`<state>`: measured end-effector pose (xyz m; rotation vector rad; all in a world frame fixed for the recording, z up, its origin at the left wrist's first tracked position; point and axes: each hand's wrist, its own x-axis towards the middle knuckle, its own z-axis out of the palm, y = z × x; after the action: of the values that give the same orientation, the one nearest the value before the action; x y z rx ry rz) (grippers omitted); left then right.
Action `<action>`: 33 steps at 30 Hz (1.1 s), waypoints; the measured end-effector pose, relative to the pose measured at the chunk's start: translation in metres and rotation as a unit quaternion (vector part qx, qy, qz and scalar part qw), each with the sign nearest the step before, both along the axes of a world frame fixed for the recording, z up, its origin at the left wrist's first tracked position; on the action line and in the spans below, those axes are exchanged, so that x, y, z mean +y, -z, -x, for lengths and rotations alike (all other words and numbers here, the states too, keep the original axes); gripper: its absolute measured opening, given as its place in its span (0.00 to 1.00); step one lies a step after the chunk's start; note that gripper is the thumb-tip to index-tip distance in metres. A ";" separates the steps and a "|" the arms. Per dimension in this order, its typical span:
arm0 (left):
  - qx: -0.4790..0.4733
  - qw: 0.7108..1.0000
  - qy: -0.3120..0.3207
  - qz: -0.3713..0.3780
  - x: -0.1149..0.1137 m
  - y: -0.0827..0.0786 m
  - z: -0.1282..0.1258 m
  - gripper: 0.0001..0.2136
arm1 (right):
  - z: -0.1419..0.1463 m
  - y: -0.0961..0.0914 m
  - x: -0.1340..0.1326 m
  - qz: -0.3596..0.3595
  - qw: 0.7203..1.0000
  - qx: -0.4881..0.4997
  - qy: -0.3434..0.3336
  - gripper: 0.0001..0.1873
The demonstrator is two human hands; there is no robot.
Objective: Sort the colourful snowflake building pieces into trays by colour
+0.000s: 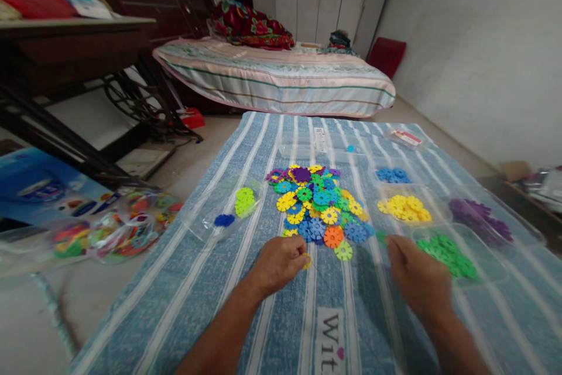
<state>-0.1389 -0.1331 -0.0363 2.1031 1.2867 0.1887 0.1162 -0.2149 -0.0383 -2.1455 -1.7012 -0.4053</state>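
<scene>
My left hand [281, 262] is closed in a pinch, with a yellow notched disc [307, 261] showing at its fingertips. It hovers at the near edge of a mixed pile of colourful notched plastic discs [322, 198]. My right hand [417, 269] is closed on a green notched disc [381, 238], mostly covered by the fingers. Just beside it stands a clear container of green discs [445, 253]. Farther back, other clear containers hold yellow discs [404, 208], blue discs [392, 175] and purple discs [480, 220].
A clear tray [206, 223] with lime green and dark blue discs lies at the left of the striped cloth [175, 305]. At the far edge are a long clear container [298, 145] and a lidded box [406, 137]. Bagged items [127, 229] sit left of the table.
</scene>
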 end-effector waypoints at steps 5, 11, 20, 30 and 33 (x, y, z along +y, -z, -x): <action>-0.016 1.000 0.000 -0.001 0.000 0.003 0.000 0.07 | -0.034 -0.023 -0.008 -0.057 0.981 -0.056 0.179 0.22; -0.046 0.999 -0.019 -0.001 0.000 0.008 0.001 0.07 | 0.002 -0.008 -0.006 0.004 0.994 0.109 -0.012 0.23; -0.108 0.994 -0.026 0.021 0.000 -0.001 -0.004 0.09 | 0.083 0.006 0.018 0.195 0.927 0.253 -0.196 0.14; -0.151 0.987 -0.023 0.038 -0.001 -0.002 -0.007 0.08 | 0.094 0.010 0.029 0.203 0.900 0.326 -0.204 0.11; -0.154 0.987 -0.037 0.028 -0.001 -0.002 -0.006 0.09 | 0.084 0.009 0.030 0.190 0.900 0.339 -0.196 0.12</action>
<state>-0.1329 -0.1342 -0.0346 1.8917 1.1690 0.4840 0.0319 -0.1845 -0.0478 -1.7676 -1.7854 0.7594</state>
